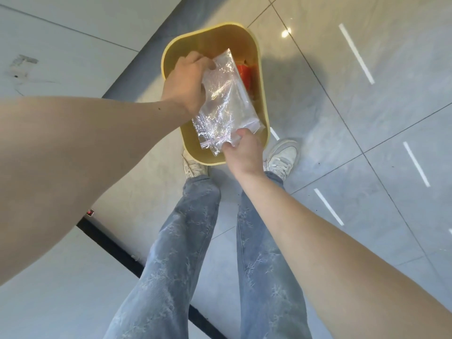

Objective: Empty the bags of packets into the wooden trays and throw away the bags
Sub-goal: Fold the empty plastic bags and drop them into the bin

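Head view: my left hand (187,85) and right hand (244,150) held a crumpled clear bag (225,104) over the yellow bin (263,94). Left fingers pinched its far edge. Right fingers pinched its near corner.

Both bare forearms extend forward over the yellow bin (168,52). Left hand (187,84), knuckles up, pinches above its far half; right hand (245,152) pinches above its near rim.

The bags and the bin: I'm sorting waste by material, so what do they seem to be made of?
The bags look like thin clear plastic film: see-through, creased and glinting, with what seems a pink zip strip at one end. The bin looks like smooth yellow moulded plastic with a rounded rim, though painted metal cannot be ruled out.
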